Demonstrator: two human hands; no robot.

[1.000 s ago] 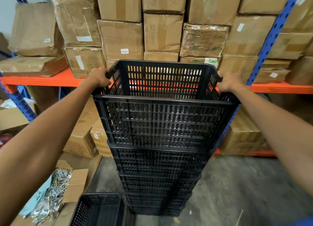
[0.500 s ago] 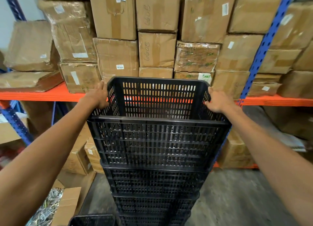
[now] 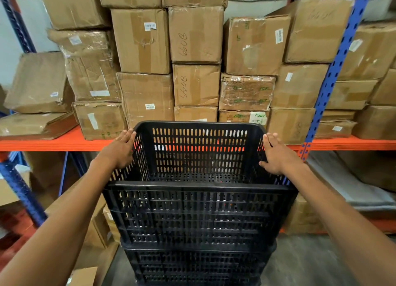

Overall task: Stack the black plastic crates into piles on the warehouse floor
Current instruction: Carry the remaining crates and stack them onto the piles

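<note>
A black slotted plastic crate (image 3: 199,213) sits on top of a pile of like crates (image 3: 192,266) straight in front of me. My left hand (image 3: 120,150) lies flat against the outside of the top crate's left wall, fingers straight and pointing away. My right hand (image 3: 278,155) lies the same way on the right wall, thumb at the rim. Neither hand curls around the rim. The top crate is empty inside. The foot of the pile is below the frame.
An orange shelf beam (image 3: 53,143) on blue uprights (image 3: 334,75) runs just behind the pile, loaded with taped cardboard boxes (image 3: 196,84). More boxes (image 3: 100,228) stand on the floor at the left. Grey concrete floor (image 3: 304,262) shows to the right of the pile.
Both hands have let go of the top crate's rim and now lie flat with straight fingers on its side walls. The view has tilted up, so the crate appears lower.
</note>
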